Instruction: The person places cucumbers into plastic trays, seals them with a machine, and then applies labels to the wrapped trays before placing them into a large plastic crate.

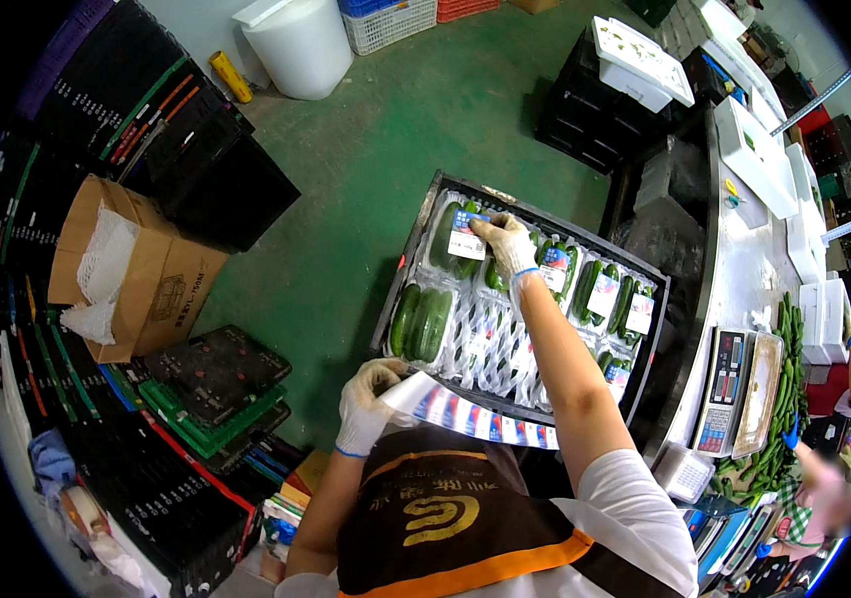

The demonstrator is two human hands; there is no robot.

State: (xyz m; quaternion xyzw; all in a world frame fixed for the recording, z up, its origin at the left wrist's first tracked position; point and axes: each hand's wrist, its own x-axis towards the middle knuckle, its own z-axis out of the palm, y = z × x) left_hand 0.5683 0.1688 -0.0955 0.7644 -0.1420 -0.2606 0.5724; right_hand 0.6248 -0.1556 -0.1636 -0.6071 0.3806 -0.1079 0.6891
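My left hand, in a white knit glove, grips the end of a long strip of printed labels. The strip curves along the near side of a black plastic crate. Inside the crate are several clear packs of cucumbers and green peppers or similar vegetables, some bearing labels. My right hand, gloved too, has its fingertips at the upper edge of a label on the far-left cucumber pack. Whether they pinch or press it cannot be told. The near-left cucumber pack shows no label. White foam netting covers neighbouring packs.
To the right runs a metal worktable with a weighing scale, loose cucumbers and scissors. Co-workers stand beyond it. At left are stacked black crates and an open cardboard box.
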